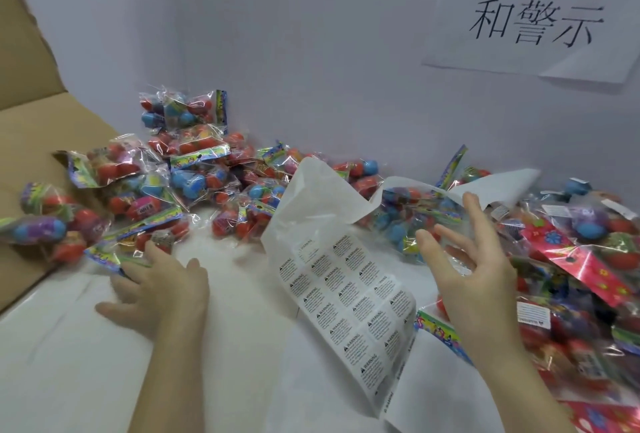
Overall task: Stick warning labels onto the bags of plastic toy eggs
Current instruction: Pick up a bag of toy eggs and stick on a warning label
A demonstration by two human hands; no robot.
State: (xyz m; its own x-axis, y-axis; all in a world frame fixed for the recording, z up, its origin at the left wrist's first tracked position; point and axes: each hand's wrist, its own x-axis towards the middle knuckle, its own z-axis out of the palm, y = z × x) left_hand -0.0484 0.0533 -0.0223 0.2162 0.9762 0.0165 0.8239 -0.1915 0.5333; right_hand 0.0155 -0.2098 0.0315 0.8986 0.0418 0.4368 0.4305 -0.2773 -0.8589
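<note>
Label sheet (pixel 349 297) curls upright on white table (pixel 225 346) btwn 2 hands.
Left hand (pixel 159 294) flat, fingers spread, touching a bag (pixel 138 242); right hand (pixel 474 266) raised, fingers loose, holding nothing.

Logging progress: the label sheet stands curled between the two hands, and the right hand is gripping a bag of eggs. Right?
Not quite. The head view shows the right hand open, fingers spread, gripping nothing. The label sheet does stand curled between the two hands.
</note>
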